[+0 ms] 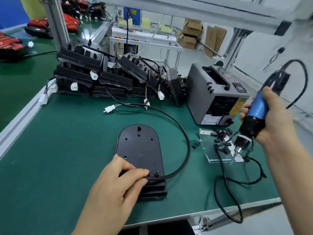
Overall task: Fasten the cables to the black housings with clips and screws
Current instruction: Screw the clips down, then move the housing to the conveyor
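Housing lies flat on the desk under the left hand, whose fingers pinch the cable against its near end; its long axis runs away from that hand, rounded end farthest. Right hand, well to the right, grips the driver. Should the pinch slacken, the springy cable could slip before it's clipped.

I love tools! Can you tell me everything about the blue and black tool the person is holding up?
The electric screwdriver has a blue grip, a black lower body, a silvery collar and a thin bit at its tip. It looks like plastic and metal. The right hand grips it, tilted, tip pointing down-left, near the small black clips. A black cord loops from its top end.
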`<state>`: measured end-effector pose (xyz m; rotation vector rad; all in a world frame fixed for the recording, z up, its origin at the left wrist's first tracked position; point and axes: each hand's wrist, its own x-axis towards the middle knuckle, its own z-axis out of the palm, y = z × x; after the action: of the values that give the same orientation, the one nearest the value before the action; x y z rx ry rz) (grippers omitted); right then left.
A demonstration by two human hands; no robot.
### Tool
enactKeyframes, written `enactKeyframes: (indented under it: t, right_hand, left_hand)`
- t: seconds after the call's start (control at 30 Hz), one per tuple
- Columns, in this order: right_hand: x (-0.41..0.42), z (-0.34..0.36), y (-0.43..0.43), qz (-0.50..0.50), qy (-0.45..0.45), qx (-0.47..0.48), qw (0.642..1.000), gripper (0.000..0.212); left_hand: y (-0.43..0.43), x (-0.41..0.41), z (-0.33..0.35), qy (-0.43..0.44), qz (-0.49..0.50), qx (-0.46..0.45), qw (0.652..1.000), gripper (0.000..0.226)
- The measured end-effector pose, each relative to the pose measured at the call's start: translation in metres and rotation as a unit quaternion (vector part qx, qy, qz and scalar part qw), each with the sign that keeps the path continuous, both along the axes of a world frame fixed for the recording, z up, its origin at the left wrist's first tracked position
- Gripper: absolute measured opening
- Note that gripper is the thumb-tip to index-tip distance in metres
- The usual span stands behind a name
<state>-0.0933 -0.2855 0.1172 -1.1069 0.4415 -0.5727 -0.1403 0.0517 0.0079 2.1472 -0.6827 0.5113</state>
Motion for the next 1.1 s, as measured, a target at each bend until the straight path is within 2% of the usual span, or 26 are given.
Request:
enactKeyframes:
  t: [0.13,0.27,0.43,0.5,0.67,0.8,0.97,1.1]
  right_hand:
    - [0.002,-0.034,-0.049,-0.029,0.139,-0.011,0.990,0.032]
    - [0.009,-0.061,-0.074,-0.010,0.262,-0.041,0.964,0.045]
    - [0.021,-0.071,-0.076,0.009,0.350,-0.127,0.928,0.053]
    - [0.027,-0.068,-0.075,0.018,0.381,-0.192,0.904,0.058]
    - [0.036,-0.063,-0.070,0.016,0.466,-0.347,0.814,0.062]
    - [0.039,-0.059,-0.065,0.028,0.497,-0.412,0.763,0.055]
    - [0.040,-0.058,-0.063,0.044,0.520,-0.451,0.724,0.039]
    - [0.039,-0.058,-0.058,0.052,0.536,-0.511,0.669,0.036]
  left_hand:
    - [0.000,0.002,0.001,-0.003,-0.002,0.009,1.000,0.026]
    - [0.000,0.003,0.000,-0.009,0.001,0.008,1.000,0.028]
    - [0.001,0.002,0.001,-0.006,-0.002,0.004,1.000,0.021]
    - [0.001,0.002,0.001,-0.004,0.000,0.004,1.000,0.021]
    - [0.000,0.002,0.002,0.003,0.002,0.008,1.000,0.025]
    - [0.000,0.001,0.003,0.005,-0.002,0.008,1.000,0.025]
    - [0.000,0.002,0.003,-0.001,-0.002,0.003,1.000,0.019]
    - [0.000,0.002,0.002,-0.003,-0.001,0.007,1.000,0.017]
